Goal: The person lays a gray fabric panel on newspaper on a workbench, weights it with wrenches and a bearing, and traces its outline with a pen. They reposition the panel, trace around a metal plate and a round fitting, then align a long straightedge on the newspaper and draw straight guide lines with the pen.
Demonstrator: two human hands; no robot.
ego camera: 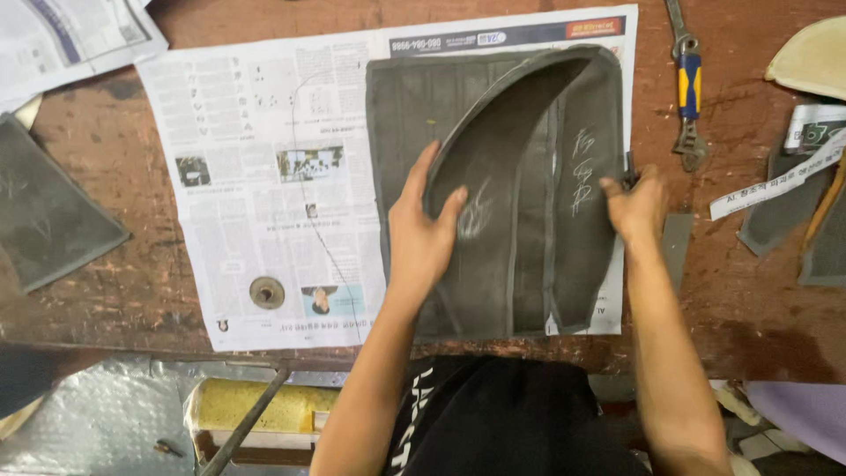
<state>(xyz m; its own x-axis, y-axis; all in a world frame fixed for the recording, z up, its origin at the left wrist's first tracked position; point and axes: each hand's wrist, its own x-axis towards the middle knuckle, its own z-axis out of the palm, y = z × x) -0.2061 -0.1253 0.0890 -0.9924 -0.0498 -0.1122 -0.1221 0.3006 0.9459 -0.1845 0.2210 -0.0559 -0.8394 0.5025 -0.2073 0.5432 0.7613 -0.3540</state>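
Two hands work on one dark rubber sheet point(520, 194) lying on a newspaper point(264, 176) spread over the brown counter point(749, 300). The left hand point(421, 234) has its fingers clamped on a curved flap of the sheet, lifting it up. The right hand point(636, 204) has its fingers closed at the sheet's right edge, maybe on a small tool; this is hard to tell. The step looks like folding or checking the flap, which needs a steady grip. White chalk marks are on the sheet. A white paper strip point(775, 181) lies at right, near a blue-yellow wrench point(688, 92).

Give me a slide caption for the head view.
Both hands, left and right, lift a curved rubber sheet over newspaper.
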